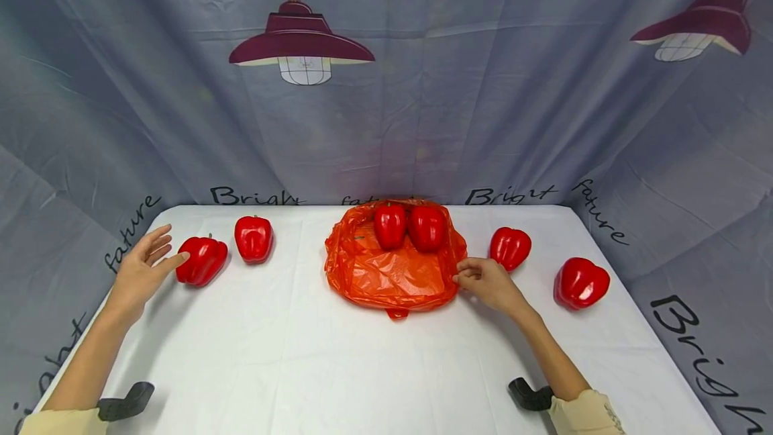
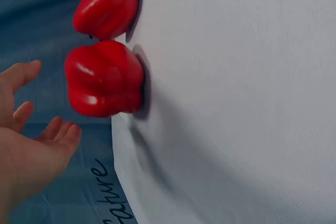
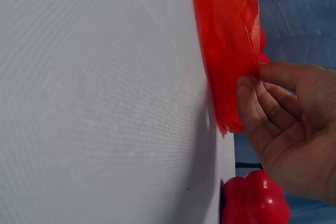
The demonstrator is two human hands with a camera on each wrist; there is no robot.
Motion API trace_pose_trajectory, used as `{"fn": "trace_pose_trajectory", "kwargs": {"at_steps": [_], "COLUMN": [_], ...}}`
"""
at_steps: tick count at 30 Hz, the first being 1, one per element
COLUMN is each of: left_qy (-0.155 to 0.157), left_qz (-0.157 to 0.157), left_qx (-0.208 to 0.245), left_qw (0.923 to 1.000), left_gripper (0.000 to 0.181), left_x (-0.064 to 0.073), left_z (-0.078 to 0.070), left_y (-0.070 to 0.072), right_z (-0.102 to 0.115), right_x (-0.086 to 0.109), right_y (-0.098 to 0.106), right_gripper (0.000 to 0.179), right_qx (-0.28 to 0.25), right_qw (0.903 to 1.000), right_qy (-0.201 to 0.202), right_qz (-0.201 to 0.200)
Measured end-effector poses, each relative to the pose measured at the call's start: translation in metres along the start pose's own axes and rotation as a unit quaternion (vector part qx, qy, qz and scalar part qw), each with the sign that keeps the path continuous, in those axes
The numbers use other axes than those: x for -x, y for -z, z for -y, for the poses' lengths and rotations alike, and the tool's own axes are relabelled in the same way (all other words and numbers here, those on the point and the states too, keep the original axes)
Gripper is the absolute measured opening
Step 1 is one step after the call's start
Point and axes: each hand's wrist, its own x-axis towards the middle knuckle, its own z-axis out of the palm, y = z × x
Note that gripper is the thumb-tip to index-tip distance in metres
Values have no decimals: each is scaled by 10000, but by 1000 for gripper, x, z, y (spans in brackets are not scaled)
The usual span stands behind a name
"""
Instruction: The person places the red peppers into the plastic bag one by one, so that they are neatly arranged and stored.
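An orange-red plastic bag (image 1: 395, 280) lies spread open at the table's centre back, with two red bell peppers (image 1: 390, 225) inside at its far side. My right hand (image 1: 492, 284) pinches the bag's right rim between thumb and fingertips; the right wrist view shows this grip on the plastic (image 3: 231, 51). At the left, my left hand (image 1: 140, 274) is held with fingers spread beside a red bell pepper (image 1: 202, 260). In the left wrist view a gap separates those fingers from the nearer pepper (image 2: 105, 80). A second pepper (image 1: 253, 239) sits just to its right.
Two more red bell peppers stand right of the bag: one (image 1: 510, 248) just behind my right hand, another (image 1: 581, 283) farther right. A white cloth (image 1: 338, 374) covers the table. Grey-blue printed curtains (image 1: 417, 106) hang behind and at both sides.
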Motion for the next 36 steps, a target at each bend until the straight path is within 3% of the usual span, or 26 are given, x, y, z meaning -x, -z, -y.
{"fn": "trace_pose_trajectory", "kwargs": {"at_steps": [6,8,12,17,24,36], "left_qy": [416,523,657,698,637,658], "left_qz": [629,851,1298,1714,1969,1953], "left_qx": [-63,22,394,403,238,107], "left_qw": [9971,9950,9886,9819,9781,9785], "left_gripper": [81,81,85,91,96,93], "left_x": [-8,-4,-5,-13,-21,-21], "left_z": [15,10,13,18,19,22], "left_y": [6,8,10,11,10,6], "right_z": [1,1,2,4,4,2], "right_x": [2,3,3,3,3,3], "right_y": [1,1,1,1,1,0], "right_gripper": [25,24,22,23,26,28], "right_qx": [-20,-45,-128,-169,-168,-59], "right_qw": [10000,10000,9999,9998,9998,10000], "right_qy": [27,49,97,100,72,52], "right_qz": [-16,4,21,26,20,-12]}}
